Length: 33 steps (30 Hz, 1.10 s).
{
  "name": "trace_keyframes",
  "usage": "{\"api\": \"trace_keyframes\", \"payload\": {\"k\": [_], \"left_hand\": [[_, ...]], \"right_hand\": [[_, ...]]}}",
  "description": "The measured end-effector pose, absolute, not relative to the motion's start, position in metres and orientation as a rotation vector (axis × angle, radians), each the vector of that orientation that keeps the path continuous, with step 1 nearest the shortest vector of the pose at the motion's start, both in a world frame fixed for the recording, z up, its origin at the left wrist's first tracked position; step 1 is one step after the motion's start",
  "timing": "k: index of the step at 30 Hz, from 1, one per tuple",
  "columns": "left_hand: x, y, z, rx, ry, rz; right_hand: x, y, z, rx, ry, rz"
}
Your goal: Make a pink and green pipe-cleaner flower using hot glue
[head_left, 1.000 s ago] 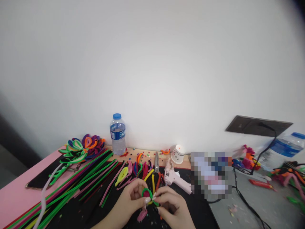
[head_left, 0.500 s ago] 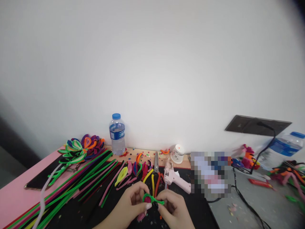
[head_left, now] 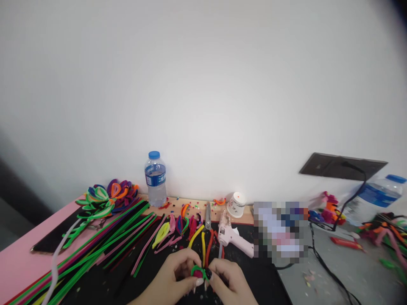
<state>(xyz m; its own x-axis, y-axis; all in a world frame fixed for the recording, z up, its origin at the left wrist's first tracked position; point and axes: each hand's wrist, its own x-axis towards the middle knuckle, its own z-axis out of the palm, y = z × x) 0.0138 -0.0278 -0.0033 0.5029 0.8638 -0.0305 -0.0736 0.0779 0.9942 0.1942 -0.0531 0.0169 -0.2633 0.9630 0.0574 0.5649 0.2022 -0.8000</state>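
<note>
Close to the near edge, both hands meet around a small loop of green pipe cleaner (head_left: 195, 268) with a magenta part inside it. My left hand (head_left: 176, 273) pinches its left side between thumb and fingers. From the right, my right hand (head_left: 230, 277) pinches the green end, its fingertips almost touching the left ones. Just beyond lie metal-bladed cutters (head_left: 208, 218) with red and yellow handle parts behind the fingers. A pale pink glue gun (head_left: 238, 243) rests beyond my right hand, and pink and yellow pipe cleaner loops (head_left: 163, 235) lie beyond my left.
Long pipe cleaners (head_left: 104, 245) spread across the left, beside a pipe cleaner flower bunch (head_left: 111, 197). A water bottle (head_left: 155, 182) and an upturned paper cup (head_left: 236, 205) stand by the wall. At right are a black cable (head_left: 327, 264), a red-handled tool (head_left: 346, 243) and another bottle (head_left: 377, 197).
The green end that stuck out to the right now lies bent in close under my right fingers. Both hands have drawn slightly closer together and lower.
</note>
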Motion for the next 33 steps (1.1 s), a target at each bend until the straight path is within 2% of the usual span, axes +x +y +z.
{"api": "trace_keyframes", "payload": {"k": [13,25,33], "left_hand": [[0.015,-0.026,-0.004,1.289,0.766,0.826],[0.014,-0.027,-0.005,1.281,0.767,0.848],[0.014,-0.029,-0.004,1.216,0.758,0.858]], "right_hand": [[0.194,-0.05,0.013,-1.118,-1.4,1.603],[0.196,-0.047,0.001,-0.972,-1.064,1.857],[0.195,-0.046,-0.001,-0.868,-1.007,1.865]]}}
